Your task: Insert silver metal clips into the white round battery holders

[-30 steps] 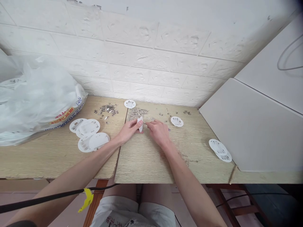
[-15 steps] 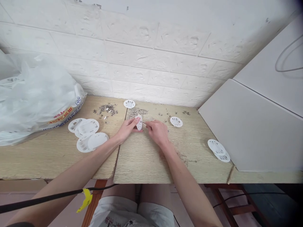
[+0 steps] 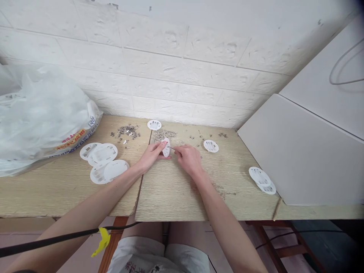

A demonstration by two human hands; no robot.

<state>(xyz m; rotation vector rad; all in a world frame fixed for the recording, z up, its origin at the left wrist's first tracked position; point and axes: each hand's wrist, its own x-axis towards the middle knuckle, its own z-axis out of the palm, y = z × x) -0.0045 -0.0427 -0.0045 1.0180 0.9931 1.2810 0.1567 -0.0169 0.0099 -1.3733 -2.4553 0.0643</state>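
White disc (image 3: pixel 167 151) stands tilted in the left hand (image 3: pixel 152 154), pinched over the bench (image 3: pixel 170 193) near the metal bits (image 3: pixel 164 134). It has just turned from almost edge-on to show more of its face, which seems to put that side within reach of the slim piece (image 3: pixel 172 148) gripped in the right hand (image 3: pixel 189 157); whether they touch, I cannot tell
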